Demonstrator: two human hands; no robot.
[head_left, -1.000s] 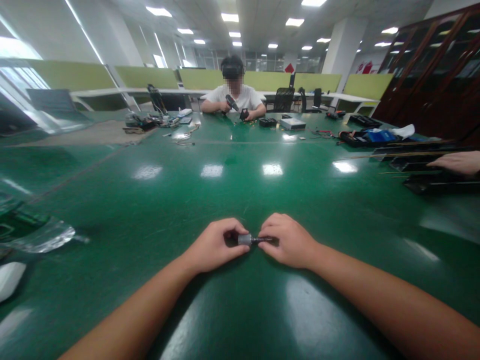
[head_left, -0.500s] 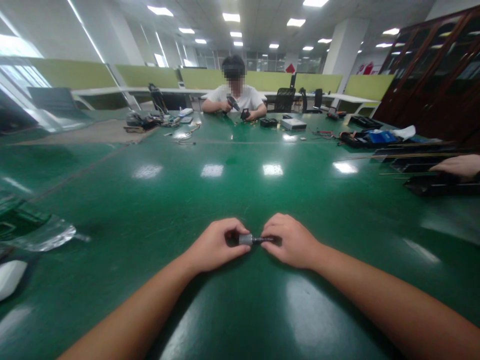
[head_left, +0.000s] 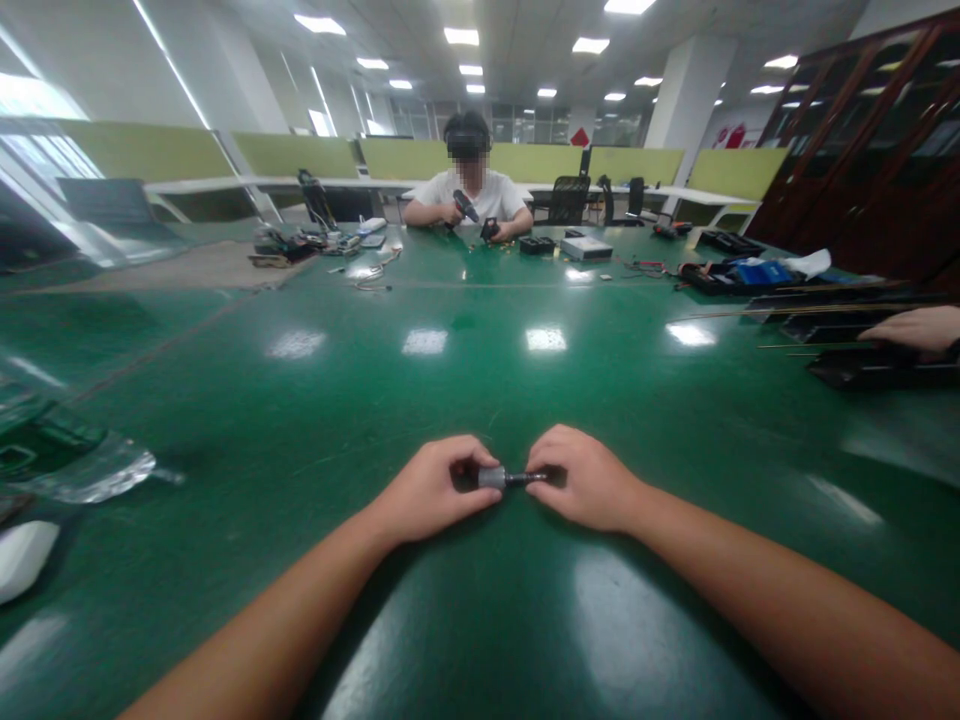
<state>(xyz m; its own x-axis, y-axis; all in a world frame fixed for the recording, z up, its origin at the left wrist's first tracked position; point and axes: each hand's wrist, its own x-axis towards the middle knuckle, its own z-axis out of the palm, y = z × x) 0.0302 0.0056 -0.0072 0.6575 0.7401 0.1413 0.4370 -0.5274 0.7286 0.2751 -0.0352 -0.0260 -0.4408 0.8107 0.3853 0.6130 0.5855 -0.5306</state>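
Between thumb and fingers, my left hand (head_left: 429, 492) pinches a short grey cylinder (head_left: 492, 478) lying level over the green table. A thin dark shaft (head_left: 516, 479) sticks out of its right side. My right hand (head_left: 581, 480) has thumb and fingertips closed around the shaft's far end, where a shiny tip shows between them. The exact kind of this small part cannot be made out. Both hands are low over the table, only a short stretch of shaft apart.
A clear plastic bottle (head_left: 75, 450) lies at the left, near a white object (head_left: 26, 560). Across the table, a person (head_left: 469, 190) holds a drill-like tool (head_left: 465, 205). At the right, another person's hand (head_left: 915, 328) rests on black trays (head_left: 862, 368).
My right hand has shifted slightly right along the shaft, and a little more of the shaft shows. My left hand and the grey cylinder stay in place.
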